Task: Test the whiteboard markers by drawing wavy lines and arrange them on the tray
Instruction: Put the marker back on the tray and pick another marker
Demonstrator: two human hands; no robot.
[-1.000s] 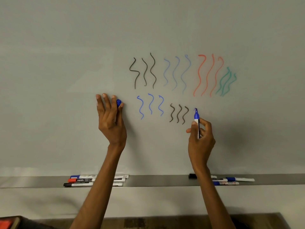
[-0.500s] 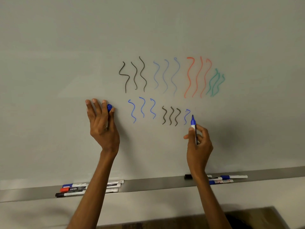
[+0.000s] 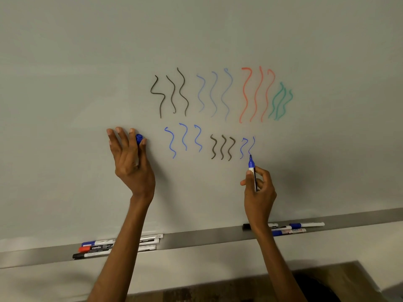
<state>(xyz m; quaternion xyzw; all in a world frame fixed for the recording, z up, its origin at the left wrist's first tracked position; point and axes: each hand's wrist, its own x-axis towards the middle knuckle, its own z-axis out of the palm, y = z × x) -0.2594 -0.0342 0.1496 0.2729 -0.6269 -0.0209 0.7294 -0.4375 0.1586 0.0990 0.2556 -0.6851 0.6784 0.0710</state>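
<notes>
Head view: the right hand [image 3: 259, 190] pinches the blue marker [image 3: 251, 168], a white barrel with a blue collar and nib. It stands upright, its tip touching the whiteboard [image 3: 87, 83] at the foot of a thin blue wavy line. The left hand [image 3: 130, 164], fingers spread, pinches the blue cap [image 3: 139, 138].

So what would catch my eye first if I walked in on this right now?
The rows of wavy lines in black, blue, red and green across the middle of the whiteboard. Below them, the right hand holds a blue marker with its tip at a thin blue squiggle, while the left hand, further left, pinches the blue cap.
</notes>
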